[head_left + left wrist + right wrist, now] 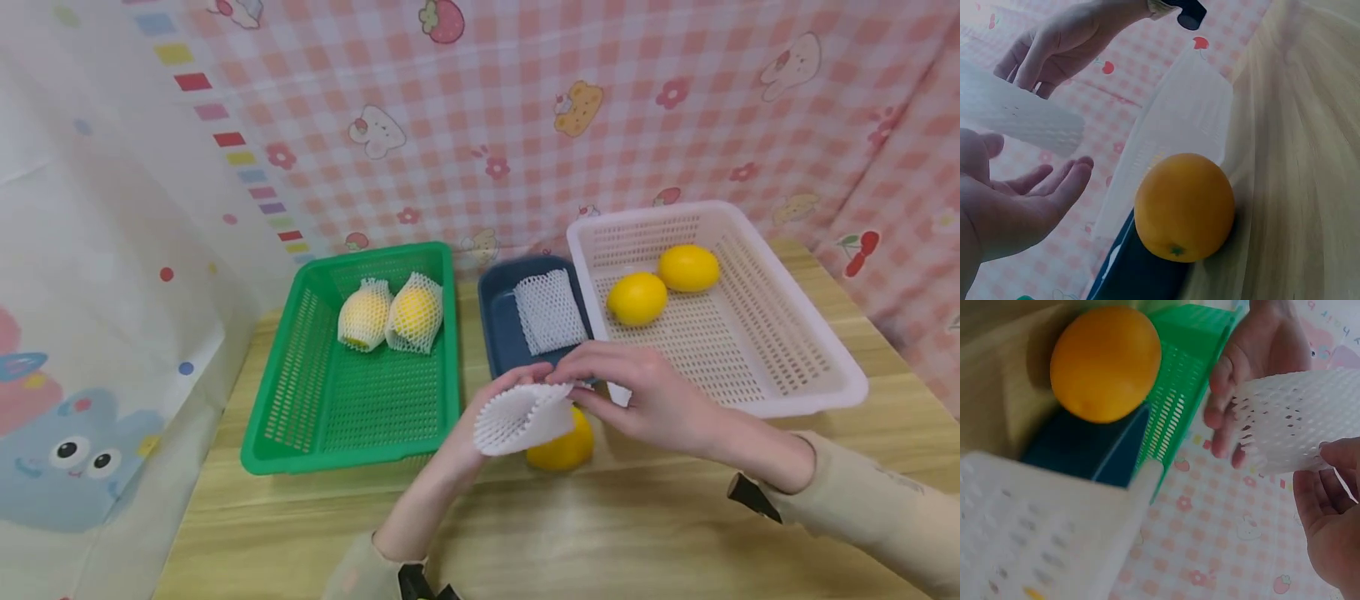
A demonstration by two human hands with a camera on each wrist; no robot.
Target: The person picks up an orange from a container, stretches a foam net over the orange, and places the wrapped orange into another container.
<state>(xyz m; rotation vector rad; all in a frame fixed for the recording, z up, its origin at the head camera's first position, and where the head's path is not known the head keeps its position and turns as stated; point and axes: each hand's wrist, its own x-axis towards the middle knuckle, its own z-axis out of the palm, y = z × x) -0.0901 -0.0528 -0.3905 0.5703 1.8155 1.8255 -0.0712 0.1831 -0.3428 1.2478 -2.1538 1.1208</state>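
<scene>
Using the navy tray (pixel 497 329) as reference, we see white foam netting (pixel 551 312) inside it. Left of the tray: green basket (pixel 382 408), two netted yellow fruits (pixel 416 312) side by side. Just right of it: pale basket (pixel 712 346), two bare yellow fruits (pixel 637 298). On the tray's near side we have the right hand (pixel 641 392) pinching a white foam sleeve (pixel 525 421), the left hand (pixel 475 410) partly hidden behind that sleeve, and another yellow fruit (pixel 566 448), partly covered, on the wooden counter (pixel 300 533). Behind the tray, pink checked cloth (pixel 480 108).
</scene>
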